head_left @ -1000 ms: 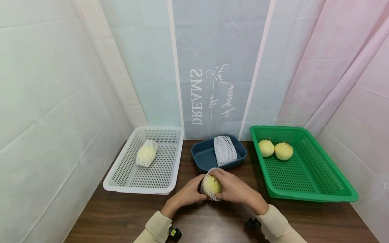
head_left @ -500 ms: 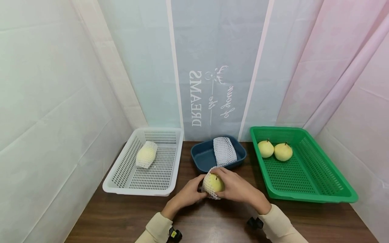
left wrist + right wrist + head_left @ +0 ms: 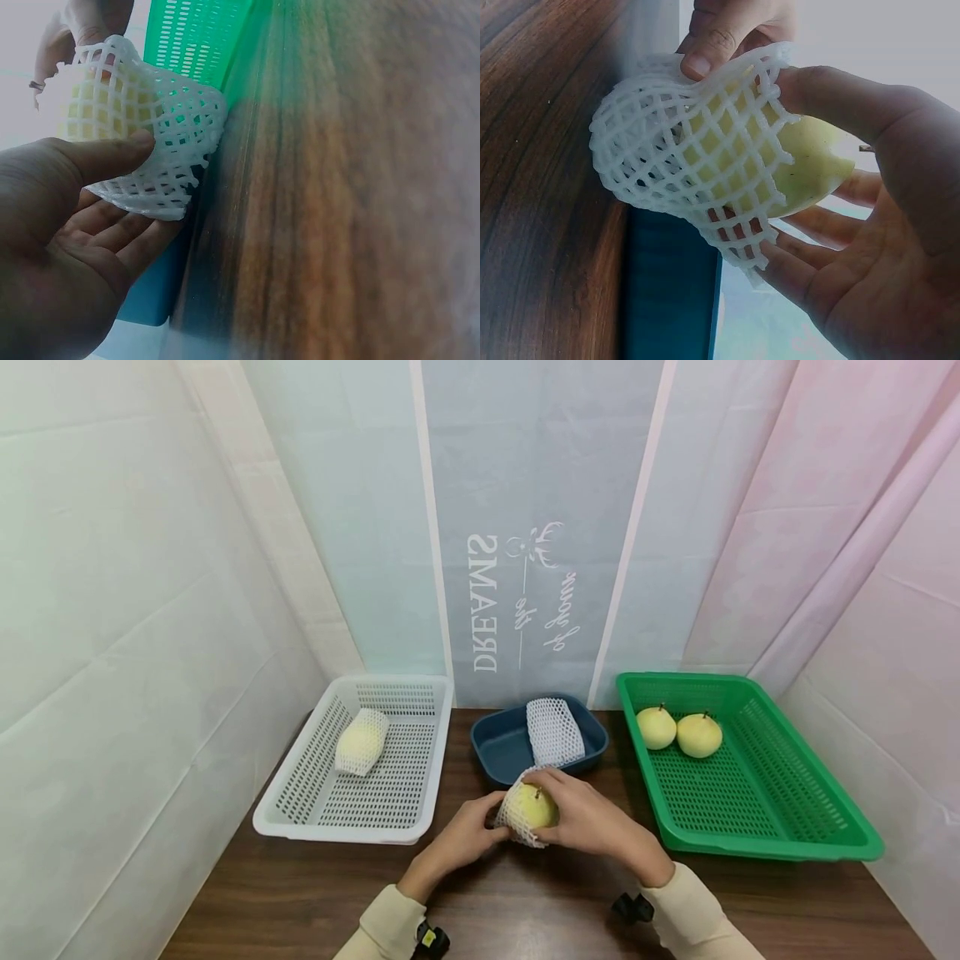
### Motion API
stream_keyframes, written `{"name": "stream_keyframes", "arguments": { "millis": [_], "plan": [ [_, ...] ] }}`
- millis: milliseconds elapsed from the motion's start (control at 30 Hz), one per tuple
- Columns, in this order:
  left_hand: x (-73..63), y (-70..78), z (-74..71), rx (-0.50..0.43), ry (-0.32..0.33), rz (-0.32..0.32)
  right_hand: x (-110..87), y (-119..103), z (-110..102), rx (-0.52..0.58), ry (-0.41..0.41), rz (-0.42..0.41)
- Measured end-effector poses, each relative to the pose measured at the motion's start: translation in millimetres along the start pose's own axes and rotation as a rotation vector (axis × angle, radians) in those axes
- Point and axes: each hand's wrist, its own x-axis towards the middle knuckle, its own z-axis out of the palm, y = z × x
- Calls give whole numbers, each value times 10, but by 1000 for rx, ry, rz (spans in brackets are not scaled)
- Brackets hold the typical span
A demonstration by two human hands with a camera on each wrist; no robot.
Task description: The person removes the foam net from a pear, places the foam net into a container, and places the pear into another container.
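Note:
A pale yellow pear (image 3: 538, 808) sits partly inside a white foam fruit net (image 3: 513, 814), just in front of the blue tray. In the right wrist view the stem end of the pear (image 3: 814, 165) sticks out of the mesh, while the far end of the net (image 3: 634, 142) hangs loose beyond the fruit. My left hand (image 3: 467, 835) pinches the net, thumb on top and fingers beneath, as the left wrist view shows. From the other side my right hand (image 3: 588, 814) holds the pear at the net's mouth, its thumb and fingertips on the mesh edge.
A white basket (image 3: 337, 832) on the left holds one netted pear (image 3: 362, 743). The dark blue tray (image 3: 501, 747) holds white foam nets (image 3: 555, 732). In the green basket (image 3: 765, 847) at right lie two bare pears (image 3: 700, 735). Curtain-like cloth (image 3: 525, 460) surrounds the wooden table (image 3: 525, 910).
Both hands keep their hold. The pear and net have shifted slightly to the right and away from me, and the net tilts a little more. The baskets and tray stand unchanged.

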Motion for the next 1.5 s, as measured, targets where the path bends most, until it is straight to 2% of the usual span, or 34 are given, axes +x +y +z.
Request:
{"name": "stream_keyframes", "arguments": {
  "millis": [433,800,1067,1367,1500],
  "plan": [
    [-1,13,-16,43,72,32,6,-3,-41,-6,28,-5],
    [7,13,-19,74,102,14,11,8,-89,-4,37,-13],
    [9,-5,-12,63,119,30,12,21,-109,-7,60,-37],
    [13,1,-5,57,132,24,15,47,-145,-4,57,-65],
    [18,1,-2,50,132,26,18,49,-163,1,44,-53]
  ]
}}
